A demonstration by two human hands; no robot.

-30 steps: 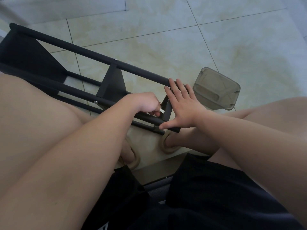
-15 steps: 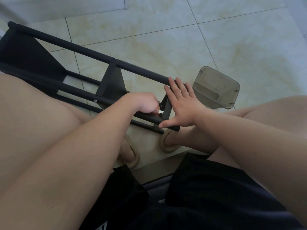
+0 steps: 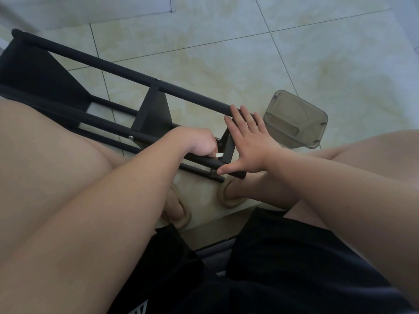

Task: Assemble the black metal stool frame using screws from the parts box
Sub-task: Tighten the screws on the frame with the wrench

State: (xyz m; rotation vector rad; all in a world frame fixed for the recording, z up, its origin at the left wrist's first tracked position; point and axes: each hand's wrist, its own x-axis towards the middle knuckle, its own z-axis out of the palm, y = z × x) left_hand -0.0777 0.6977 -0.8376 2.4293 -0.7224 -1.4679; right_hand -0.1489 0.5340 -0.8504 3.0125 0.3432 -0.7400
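Nearest the camera are black shorts and bare thighs, with feet in tan sandals on the tiled floor below. Just above them the left hand is curled, its fingers pinching a small silver piece against the end bracket; it is too small to tell whether this is a screw or a key. The right hand lies flat with fingers spread, fingertips on the upper leg and thumb on the lower leg, bracing the black stool frame, which lies on its side across the floor and against the left thigh. The step looks like fastening this bracket to the leg. To do it well, the right palm should press the legs firmly so the holes stay aligned, and the left should turn squarely, without forcing a crooked thread. The parts box sits on the floor just beyond the right hand, within easy reach.
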